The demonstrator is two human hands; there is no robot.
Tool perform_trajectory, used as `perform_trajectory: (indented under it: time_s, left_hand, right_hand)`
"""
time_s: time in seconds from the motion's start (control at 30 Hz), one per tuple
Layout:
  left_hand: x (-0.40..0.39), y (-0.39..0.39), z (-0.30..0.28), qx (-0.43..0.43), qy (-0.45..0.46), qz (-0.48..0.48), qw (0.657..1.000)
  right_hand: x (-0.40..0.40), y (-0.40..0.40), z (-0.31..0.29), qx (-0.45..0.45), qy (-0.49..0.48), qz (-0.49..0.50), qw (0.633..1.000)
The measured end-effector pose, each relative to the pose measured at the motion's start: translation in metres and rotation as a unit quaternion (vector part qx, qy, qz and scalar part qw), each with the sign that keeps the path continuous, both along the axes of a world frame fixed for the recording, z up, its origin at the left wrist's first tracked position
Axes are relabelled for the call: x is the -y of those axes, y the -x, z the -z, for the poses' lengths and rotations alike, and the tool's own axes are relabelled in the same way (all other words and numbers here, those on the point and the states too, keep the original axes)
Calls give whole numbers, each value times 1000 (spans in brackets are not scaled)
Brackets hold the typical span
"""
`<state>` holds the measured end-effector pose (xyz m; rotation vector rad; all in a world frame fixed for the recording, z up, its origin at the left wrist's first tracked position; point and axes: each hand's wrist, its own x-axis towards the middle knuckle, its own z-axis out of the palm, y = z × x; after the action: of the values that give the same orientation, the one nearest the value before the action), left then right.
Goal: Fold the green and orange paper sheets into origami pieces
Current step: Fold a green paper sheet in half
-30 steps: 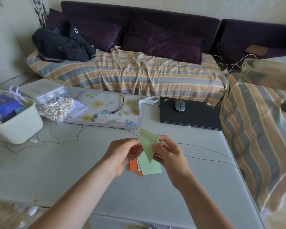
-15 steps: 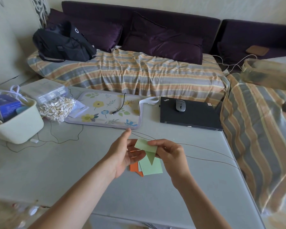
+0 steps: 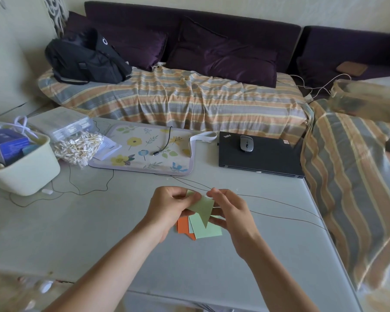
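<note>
A folded green paper piece (image 3: 202, 208) with a point hanging down is held just above the table between both hands. My left hand (image 3: 169, 208) pinches its left edge with curled fingers. On its right side my right hand (image 3: 231, 212) pinches the top corner. Below them on the grey table (image 3: 99, 233) lie a flat light green sheet (image 3: 208, 229) and an orange sheet (image 3: 183, 226), partly covered by the green one and my left hand.
A shut black laptop (image 3: 268, 158) with a mouse (image 3: 246, 143) lies at the back right. A floral mat (image 3: 144, 152) with a cable, a bag of cotton swabs (image 3: 77, 147) and a cream basket (image 3: 20, 167) stand at the back left. Thin wires cross the table.
The green piece has turned from upright to lying flatter and lower. My left hand, open half a second ago, now pinches its left edge.
</note>
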<state>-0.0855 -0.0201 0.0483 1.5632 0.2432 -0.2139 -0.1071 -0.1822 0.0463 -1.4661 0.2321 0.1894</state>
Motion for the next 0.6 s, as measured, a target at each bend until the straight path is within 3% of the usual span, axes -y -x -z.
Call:
perform_trajectory:
  time_s: [0.13, 0.33, 0.6]
  left_hand:
    - [2, 1, -1, 16, -9, 7, 1000]
    - [1, -3, -1, -2, 34, -25, 999]
    - [6, 1, -1, -3, -3, 24, 1000]
  right_hand:
    - [-3, 0, 6, 27, 58, -9, 998]
    - [1, -1, 1, 17, 29, 3, 999]
    - [-4, 1, 2, 35, 71, -24, 997]
